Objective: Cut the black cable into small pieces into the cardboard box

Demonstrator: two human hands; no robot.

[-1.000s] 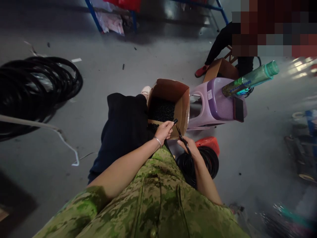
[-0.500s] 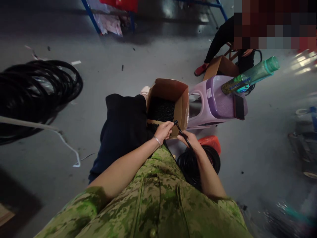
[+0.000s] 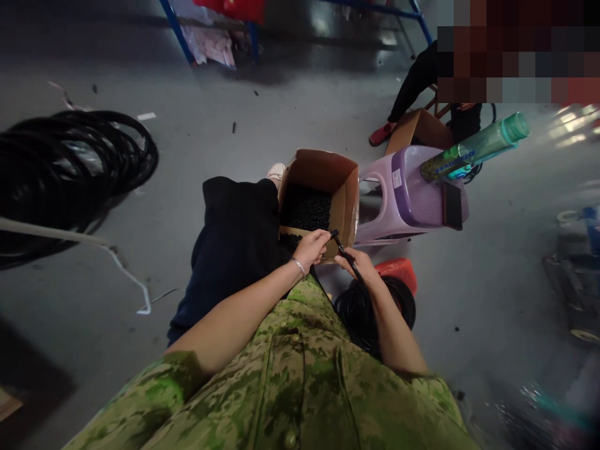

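My left hand (image 3: 310, 249) is closed in a pinch on a small black fitting (image 3: 334, 234) at its fingertips. My right hand (image 3: 360, 265) is wrapped round a thin black hose (image 3: 355, 270), whose end points up and left at the fitting; whether the two are joined is too small to tell. Both hands are above the near edge of an open cardboard box (image 3: 345, 194). Inside the box lies a heap of small black parts (image 3: 307, 207). A coil of black hose (image 3: 356, 312) lies under my right forearm, partly hidden by it.
Right of the box stands a purple plastic stool (image 3: 422, 206) bearing a green bottle (image 3: 487, 140) and a phone (image 3: 452, 205). A red bag (image 3: 400, 272) is beside the coil. Large black coils (image 3: 117, 153) lie at the left. Another person (image 3: 407, 84) sits behind a second box (image 3: 417, 128).
The fitting and the hose end have shifted very slightly between my fingertips. Both hands keep nearly the same place and grip. The view has tilted a little.
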